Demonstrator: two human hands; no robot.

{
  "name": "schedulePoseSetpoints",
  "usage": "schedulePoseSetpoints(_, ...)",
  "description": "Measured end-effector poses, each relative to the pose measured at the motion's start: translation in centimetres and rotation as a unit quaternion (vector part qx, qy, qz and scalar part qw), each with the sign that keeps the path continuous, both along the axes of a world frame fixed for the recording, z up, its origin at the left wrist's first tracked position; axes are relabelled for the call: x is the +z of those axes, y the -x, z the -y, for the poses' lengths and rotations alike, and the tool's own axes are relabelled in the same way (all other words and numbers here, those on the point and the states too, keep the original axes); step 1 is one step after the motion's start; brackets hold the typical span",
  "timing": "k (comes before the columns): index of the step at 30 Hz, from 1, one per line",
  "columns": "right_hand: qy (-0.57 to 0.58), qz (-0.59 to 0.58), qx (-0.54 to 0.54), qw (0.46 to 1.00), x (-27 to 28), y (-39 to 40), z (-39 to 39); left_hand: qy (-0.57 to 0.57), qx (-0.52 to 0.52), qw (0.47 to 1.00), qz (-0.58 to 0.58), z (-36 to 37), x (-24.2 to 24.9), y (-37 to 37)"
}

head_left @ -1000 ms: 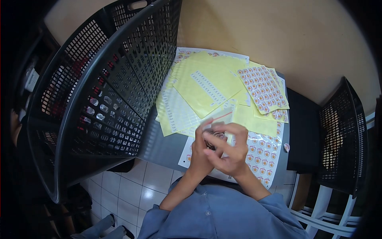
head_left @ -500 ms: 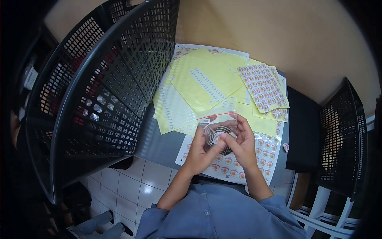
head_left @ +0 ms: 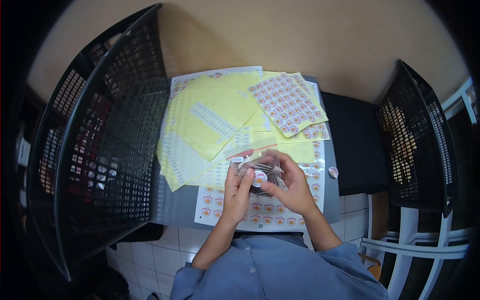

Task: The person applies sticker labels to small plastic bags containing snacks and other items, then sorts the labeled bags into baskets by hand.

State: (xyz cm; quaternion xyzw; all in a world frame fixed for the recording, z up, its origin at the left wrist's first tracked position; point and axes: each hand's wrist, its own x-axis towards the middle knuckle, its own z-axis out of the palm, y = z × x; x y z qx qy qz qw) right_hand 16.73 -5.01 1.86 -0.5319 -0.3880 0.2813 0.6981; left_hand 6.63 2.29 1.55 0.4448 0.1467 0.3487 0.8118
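Note:
Both hands hold a clear zip bag (head_left: pixel 272 155) with a red seal line, above the sticker sheets. Inside it is something coiled and dark or grey, and a round white and orange sticker (head_left: pixel 259 178) shows on its front. My left hand (head_left: pixel 237 192) grips the bag's left side, thumb beside the sticker. My right hand (head_left: pixel 292 187) is closed on the right side, its thumb near the sticker's lower right edge. Beneath lie a sheet of round stickers (head_left: pixel 267 207) and yellow backing sheets (head_left: pixel 200 145).
A large black perforated basket (head_left: pixel 115 125) stands at the left, another basket (head_left: pixel 420 145) at the right. More sticker sheets (head_left: pixel 285 102) lie at the back right of the grey table (head_left: pixel 172 207). One loose sticker (head_left: pixel 333 172) is at the table's right edge.
The view has shifted, so the table and baskets appear farther left. My left thumb has moved to the sticker's left side and my right thumb off its face, leaving the sticker more exposed.

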Motion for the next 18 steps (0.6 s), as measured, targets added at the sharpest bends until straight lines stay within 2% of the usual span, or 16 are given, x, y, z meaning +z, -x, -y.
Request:
schedulePoseSetpoints(2, 0.085, 0.08, 0.078, 0.99, -0.1, -1.6, 1.7, -0.085, 0.007, 0.996, -0.021, 0.4, 0.0, -0.8)
schedulePoseSetpoints(3, 0.118, 0.074, 0.102, 0.985, -0.3, -2.4, 2.6, -0.102, -0.038, 0.994, -0.029, 0.2, -0.1, -1.1)
schedulePoseSetpoints(4, 0.118, 0.075, 0.094, 0.986, -0.4, -3.3, 3.2, -0.103, -0.045, 0.993, -0.026, 0.6, 0.1, -1.7)
schedulePoseSetpoints(6, 0.02, 0.022, 0.02, 0.999, -0.3, -5.4, 4.4, -0.291, 0.024, 0.953, -0.083, 1.5, 0.8, -2.7)
schedulePoseSetpoints(7, 0.023, -0.032, -0.021, 0.999, 0.1, -7.8, 5.0, -0.278, 0.005, 0.956, -0.09, 1.6, 0.8, -3.0)
schedulePoseSetpoints(8, -0.024, -0.021, -0.068, 0.997, 0.0, -10.8, 5.1, -0.282, 0.005, 0.956, -0.085, 1.6, 0.7, -3.4)
schedulePoseSetpoints(9, -0.003, 0.008, -0.147, 0.989, -0.4, -14.1, 5.3, -0.267, 0.015, 0.959, -0.1, 1.6, 0.4, -3.7)
schedulePoseSetpoints(11, -0.035, 0.048, -0.212, 0.975, -2.1, -21.6, 4.8, -0.25, 0.032, 0.958, -0.133, 1.7, 0.0, -4.2)
schedulePoseSetpoints(13, -0.002, 0.049, -0.251, 0.967, -4.7, -28.1, 3.6, -0.231, 0.051, 0.962, -0.137, 2.0, -0.7, -4.8)
schedulePoseSetpoints(18, 0.07, 0.076, -0.19, 0.976, -12.0, -37.4, -0.5, -0.192, 0.092, 0.96, -0.181, 3.1, -1.6, -5.3)
